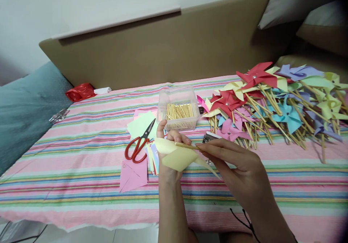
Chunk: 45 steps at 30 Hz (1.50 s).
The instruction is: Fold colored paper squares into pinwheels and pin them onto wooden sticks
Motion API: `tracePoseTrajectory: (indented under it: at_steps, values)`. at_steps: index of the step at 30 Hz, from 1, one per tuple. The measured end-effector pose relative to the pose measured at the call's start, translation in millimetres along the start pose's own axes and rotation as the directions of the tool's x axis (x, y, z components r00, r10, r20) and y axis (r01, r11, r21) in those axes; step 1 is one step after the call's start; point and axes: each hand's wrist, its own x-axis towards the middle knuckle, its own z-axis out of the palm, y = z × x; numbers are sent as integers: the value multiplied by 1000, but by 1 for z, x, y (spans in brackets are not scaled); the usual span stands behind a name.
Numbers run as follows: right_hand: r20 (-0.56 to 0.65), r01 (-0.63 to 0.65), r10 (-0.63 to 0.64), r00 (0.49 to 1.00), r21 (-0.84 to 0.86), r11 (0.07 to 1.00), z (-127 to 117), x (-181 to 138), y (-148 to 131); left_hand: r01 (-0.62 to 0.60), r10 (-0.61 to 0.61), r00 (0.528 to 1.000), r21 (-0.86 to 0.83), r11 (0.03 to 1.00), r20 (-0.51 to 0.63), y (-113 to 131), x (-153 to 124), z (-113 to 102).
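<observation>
Toward the front edge, above the striped cloth (81, 185), one yellow pinwheel (179, 159) looked half-assembled, I'd guess: right hand (240, 163) pinching one stick (186, 145) against it, left hand (174, 136) curled behind, grip hidden so couldn't tell. Rightward, by the back edge, lay a finished heap of pinwheels (287, 115), ten-plus, too tangled to count. Left to fold was one pink square (133, 174) by one pair of scissors (137, 148). One tub (176, 95) held loose sticks (179, 111).

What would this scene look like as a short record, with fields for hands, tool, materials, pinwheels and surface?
Left hand: behind a pale yellow pinwheel, grip partly hidden
Right hand: fingertips pinching a stick
Tool: red-handled scissors, lying over paper sheets
Materials: short sticks in a clear box
Pinwheels: multicoloured heap, picture's right
Surface: striped cloth
</observation>
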Motion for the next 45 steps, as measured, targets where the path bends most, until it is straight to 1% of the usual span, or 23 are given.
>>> tracePoseTrajectory:
  at_steps: [6, 8, 10, 13, 17, 20, 22, 23, 26, 29, 34, 38, 45]
  values:
    - [14, 53, -53, 998, 6, 999, 0, -1, 3, 8, -6, 999, -44, 999, 49, 1, 1, -1]
    - [13, 58, -58, 998, -3, 998, 0, -1, 2, 6, -4, 998, -39, 999, 57, 2, 1, -1]
    - [-11, 56, -57, 998, -18, 998, 1, -1, 2, -7, 8, 999, -14, 1000, 48, 1, 1, -1]
    - [-114, 41, -48, 992, -61, 997, 3, -2, 3, -33, 32, 999, 54, 998, 22, -2, 2, -2]
    - [-276, 3, -45, 960, -151, 989, 6, -2, 7, -32, 44, 996, 162, 986, -71, -5, 6, -5]
    - [-315, -31, -33, 949, -195, 980, 6, -3, 15, 7, 14, 991, 162, 987, -132, -5, 7, -5]
    - [-305, -51, -19, 952, -221, 974, 6, -4, 21, 33, -3, 989, 195, 980, -149, -5, 6, -5]
    - [-294, -59, -13, 956, -234, 971, 6, -4, 24, 33, 5, 988, 245, 969, -154, -5, 5, -5]
    - [-248, -56, -12, 969, -266, 962, 5, -5, 32, 27, 54, 985, 460, 887, -162, -5, 3, -6]
    - [-205, -39, -23, 978, -296, 954, 3, -6, 37, 66, 41, 984, 572, 817, -173, -5, 2, -8]
    - [-168, -45, -9, 986, -314, 948, 3, -7, 40, 120, -18, 984, 593, 796, -175, -3, 1, -9]
    - [-154, -61, 17, 988, -289, 955, 4, -7, 39, 141, -45, 982, 563, 815, -181, -4, 1, -8]
    - [-122, -71, 44, 992, -222, 972, 5, -6, 38, 162, -54, 973, 501, 850, -223, -5, 2, -10]
